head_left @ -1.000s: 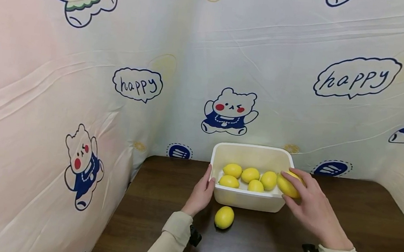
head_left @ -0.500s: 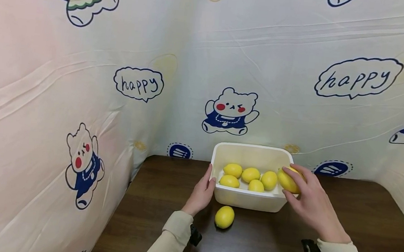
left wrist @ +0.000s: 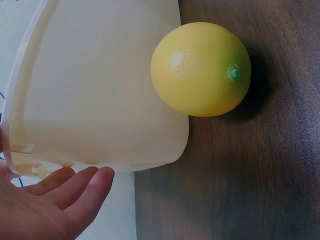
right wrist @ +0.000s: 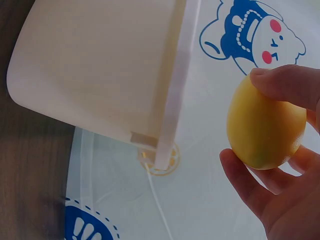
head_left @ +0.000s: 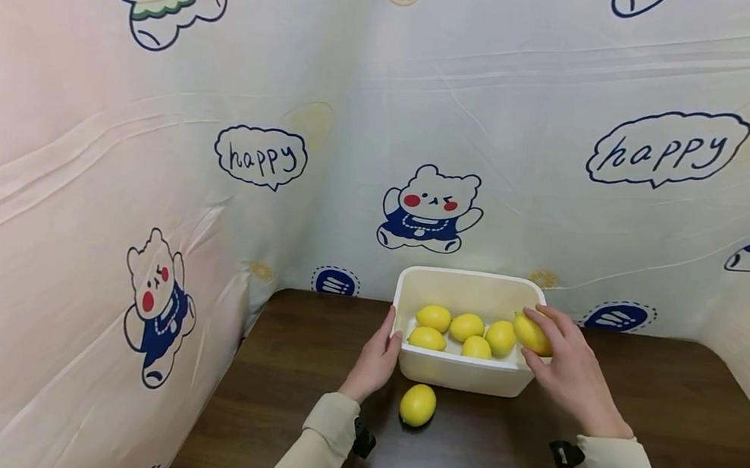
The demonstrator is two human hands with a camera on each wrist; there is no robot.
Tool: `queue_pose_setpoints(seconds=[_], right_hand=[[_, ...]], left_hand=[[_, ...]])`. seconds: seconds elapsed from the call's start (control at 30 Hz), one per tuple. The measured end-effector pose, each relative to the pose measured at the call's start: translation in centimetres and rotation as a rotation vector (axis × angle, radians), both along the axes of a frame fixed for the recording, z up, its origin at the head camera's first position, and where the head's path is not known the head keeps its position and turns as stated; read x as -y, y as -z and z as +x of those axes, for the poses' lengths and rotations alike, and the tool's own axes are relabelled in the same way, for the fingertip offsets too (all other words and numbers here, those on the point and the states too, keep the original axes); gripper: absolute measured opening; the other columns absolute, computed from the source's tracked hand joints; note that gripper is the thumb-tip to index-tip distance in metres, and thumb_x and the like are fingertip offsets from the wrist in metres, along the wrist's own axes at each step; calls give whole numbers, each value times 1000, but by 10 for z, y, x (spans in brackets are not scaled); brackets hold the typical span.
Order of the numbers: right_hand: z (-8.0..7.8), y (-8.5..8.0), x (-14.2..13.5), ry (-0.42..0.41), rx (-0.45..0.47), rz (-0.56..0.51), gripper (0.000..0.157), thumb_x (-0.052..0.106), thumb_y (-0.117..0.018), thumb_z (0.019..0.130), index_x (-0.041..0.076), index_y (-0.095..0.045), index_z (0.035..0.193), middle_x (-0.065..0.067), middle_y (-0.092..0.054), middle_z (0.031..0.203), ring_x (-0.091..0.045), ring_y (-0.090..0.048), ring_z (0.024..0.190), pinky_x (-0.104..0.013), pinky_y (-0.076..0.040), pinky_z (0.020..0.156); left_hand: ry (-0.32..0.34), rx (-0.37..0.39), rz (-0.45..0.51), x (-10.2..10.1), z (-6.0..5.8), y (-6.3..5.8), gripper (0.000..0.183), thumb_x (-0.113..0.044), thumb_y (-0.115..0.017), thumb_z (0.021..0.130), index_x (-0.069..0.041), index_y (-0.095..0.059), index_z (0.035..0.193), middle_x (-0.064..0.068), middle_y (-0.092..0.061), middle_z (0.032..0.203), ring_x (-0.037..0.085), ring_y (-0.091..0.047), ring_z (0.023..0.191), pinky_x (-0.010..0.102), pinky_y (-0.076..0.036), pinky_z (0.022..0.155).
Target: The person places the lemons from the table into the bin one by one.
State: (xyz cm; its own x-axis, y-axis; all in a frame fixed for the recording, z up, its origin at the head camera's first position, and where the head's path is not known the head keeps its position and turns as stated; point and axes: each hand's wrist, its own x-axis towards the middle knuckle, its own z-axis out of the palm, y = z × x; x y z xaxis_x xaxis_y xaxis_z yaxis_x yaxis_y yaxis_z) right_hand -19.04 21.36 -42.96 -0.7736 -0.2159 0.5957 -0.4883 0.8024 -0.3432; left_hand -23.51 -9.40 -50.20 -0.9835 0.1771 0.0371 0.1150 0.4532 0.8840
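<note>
A cream plastic bin [head_left: 459,374] stands at the back of the table with several yellow lemons [head_left: 467,327] inside. My left hand [head_left: 374,360] rests against the bin's left end near the front corner; in the left wrist view its fingers [left wrist: 92,192] lie fairly straight along the wall. With thumb and fingertips, my right hand [head_left: 573,373] holds a lemon [head_left: 531,334] at the bin's right end. The right wrist view shows that held lemon [right wrist: 265,125] above rim level. Another lemon [head_left: 418,405] lies on the table before the bin, its green stem end visible in the left wrist view.
The dark wooden table [head_left: 475,458] runs back to a pale cloth curtain [head_left: 337,70] printed with bears and "happy" bubbles. The same cloth hangs along the left and right sides. The bin stands close to the back curtain.
My right hand has shifted slightly left and inward with its lemon, over the bin's right side. My left hand, the bin and the lemon on the table stay in place.
</note>
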Motion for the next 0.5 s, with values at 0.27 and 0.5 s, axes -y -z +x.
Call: queue_pose_setpoints(seconds=[0.27,0.5], right_hand=[[-3,6,1,13,82,-1,58,3,-76,77,6,-55,131,-21,-48,135,-42,-49,116,-63,-45,93],[-5,11,4,22,152,21,56,6,-73,81,8,-52,134,-20,-46,139,-43,-48,118,-64,-45,94]], left_hand=[[-3,1,-5,1,0,0,57,-31,-34,106,-26,-9,156,-2,-16,162,23,-26,147,46,-27,118],[4,-4,-9,1,0,1,58,-37,-33,105,-25,-9,157,-2,-16,162,23,-25,147,46,-27,118]])
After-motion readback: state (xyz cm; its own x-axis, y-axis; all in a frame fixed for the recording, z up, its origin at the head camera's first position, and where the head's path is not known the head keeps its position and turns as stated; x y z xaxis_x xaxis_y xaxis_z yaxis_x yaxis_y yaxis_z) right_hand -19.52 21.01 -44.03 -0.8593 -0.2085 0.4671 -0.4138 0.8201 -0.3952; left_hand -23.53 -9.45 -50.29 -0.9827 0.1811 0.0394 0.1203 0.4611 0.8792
